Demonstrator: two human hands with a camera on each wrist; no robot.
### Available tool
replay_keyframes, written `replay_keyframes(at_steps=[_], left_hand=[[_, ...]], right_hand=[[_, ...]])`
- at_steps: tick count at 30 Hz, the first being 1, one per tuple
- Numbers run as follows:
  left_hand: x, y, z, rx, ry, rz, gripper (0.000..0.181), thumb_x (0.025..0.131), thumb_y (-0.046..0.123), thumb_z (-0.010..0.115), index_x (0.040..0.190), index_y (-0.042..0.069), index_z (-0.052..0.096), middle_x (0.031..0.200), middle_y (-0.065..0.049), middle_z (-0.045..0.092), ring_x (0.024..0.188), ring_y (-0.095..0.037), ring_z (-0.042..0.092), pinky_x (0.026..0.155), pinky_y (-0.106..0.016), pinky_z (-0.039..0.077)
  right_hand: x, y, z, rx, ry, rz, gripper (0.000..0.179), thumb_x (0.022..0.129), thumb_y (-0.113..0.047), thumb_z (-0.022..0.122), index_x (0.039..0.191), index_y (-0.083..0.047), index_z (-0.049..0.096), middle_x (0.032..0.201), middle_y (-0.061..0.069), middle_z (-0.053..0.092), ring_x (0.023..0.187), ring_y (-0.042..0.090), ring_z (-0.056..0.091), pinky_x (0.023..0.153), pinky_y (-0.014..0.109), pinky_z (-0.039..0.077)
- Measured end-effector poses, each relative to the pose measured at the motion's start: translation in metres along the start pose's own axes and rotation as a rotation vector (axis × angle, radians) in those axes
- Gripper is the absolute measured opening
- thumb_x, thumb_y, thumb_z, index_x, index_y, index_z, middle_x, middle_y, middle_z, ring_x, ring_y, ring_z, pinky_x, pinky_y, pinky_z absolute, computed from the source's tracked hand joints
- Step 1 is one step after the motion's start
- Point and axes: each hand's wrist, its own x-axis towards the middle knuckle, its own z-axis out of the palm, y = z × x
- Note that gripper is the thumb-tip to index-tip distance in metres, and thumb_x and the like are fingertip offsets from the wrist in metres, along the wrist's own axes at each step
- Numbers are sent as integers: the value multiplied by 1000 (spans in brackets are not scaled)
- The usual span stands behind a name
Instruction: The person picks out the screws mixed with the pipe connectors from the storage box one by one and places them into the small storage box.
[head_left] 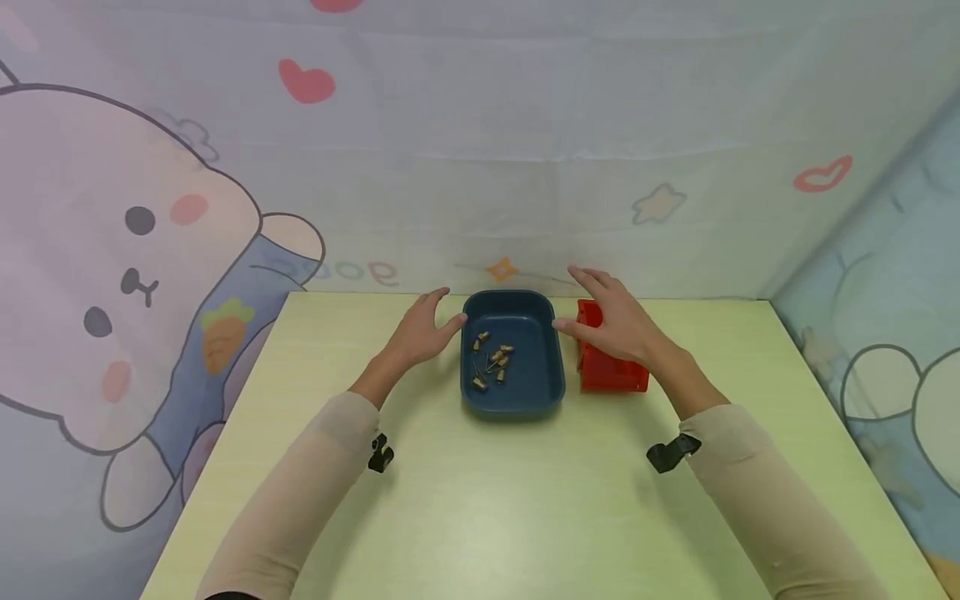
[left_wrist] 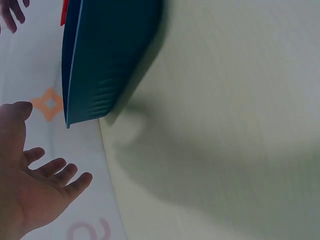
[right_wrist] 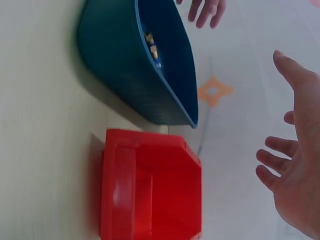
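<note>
A dark blue rectangular tray (head_left: 534,379) sits at the far side of the table, with several small brass-coloured metal pieces (head_left: 501,359) scattered over its floor, some with thin stems. My left hand (head_left: 426,332) hovers at the tray's left side, thumb pointing toward the rim and fingers spread. On the other side, my right hand (head_left: 617,321) is raised over a red plastic bin (head_left: 613,377), its thumb reaching toward the tray's right rim. Neither hand holds anything. In the right wrist view the red bin (right_wrist: 167,195) shows its hollow inside, beside the tray (right_wrist: 107,55).
The pale yellow-green table (head_left: 517,500) ends at the back against a cloth printed with cartoon figures, hearts and stars (head_left: 660,204). Another printed cloth (head_left: 900,292) hangs along the right side. Black wrist mounts (head_left: 672,452) stick out from the sleeves.
</note>
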Motion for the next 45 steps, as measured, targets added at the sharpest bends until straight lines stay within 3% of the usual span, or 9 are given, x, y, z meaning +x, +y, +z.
replay_keyframes(at_steps=[5,9,16,21,28,36,45], left_hand=[[0,-5,9,-77,-32,-9,73,110,46,53,166,6,29,167,-21,36,151,-42,39,121,-58,39],[-3,-4,15,-203,-60,-65,71,110,45,53,166,6,30,167,-19,38,149,-40,43,120,-55,43],[-7,5,18,-328,-77,-165,69,110,44,54,165,7,33,166,-17,39,148,-39,45,116,-54,48],[-4,10,23,-520,-101,-243,66,111,37,55,164,5,32,165,-19,37,144,-42,47,106,-55,56],[-1,6,28,-714,-114,-295,60,114,29,50,165,5,29,166,-21,35,146,-46,43,107,-60,54],[1,5,32,-818,-133,-345,62,113,30,50,166,6,27,166,-19,34,141,-42,51,104,-57,57],[2,5,34,-840,-151,-389,62,112,34,51,165,10,30,165,-17,39,140,-37,54,102,-53,58]], right_hand=[[1,-7,8,43,-36,-7,99,93,-63,73,170,-26,25,168,15,34,152,40,33,119,71,35],[1,-11,14,64,-41,-26,97,94,-62,73,170,-22,28,165,14,38,148,39,39,118,68,37],[5,-13,28,126,-58,-19,94,93,-64,73,167,-19,35,162,11,42,140,37,49,106,60,53],[6,-17,40,171,-85,-16,93,93,-60,75,164,-13,39,158,13,49,137,39,53,110,59,51],[7,-19,55,226,-90,-44,85,94,-52,78,160,-10,45,151,16,56,135,38,57,115,55,49],[7,-20,68,276,-92,-40,84,94,-50,79,158,-9,47,153,17,55,136,35,56,112,60,50],[8,-26,80,299,-91,-33,71,95,-39,82,153,-10,53,145,18,59,132,37,58,112,56,51]])
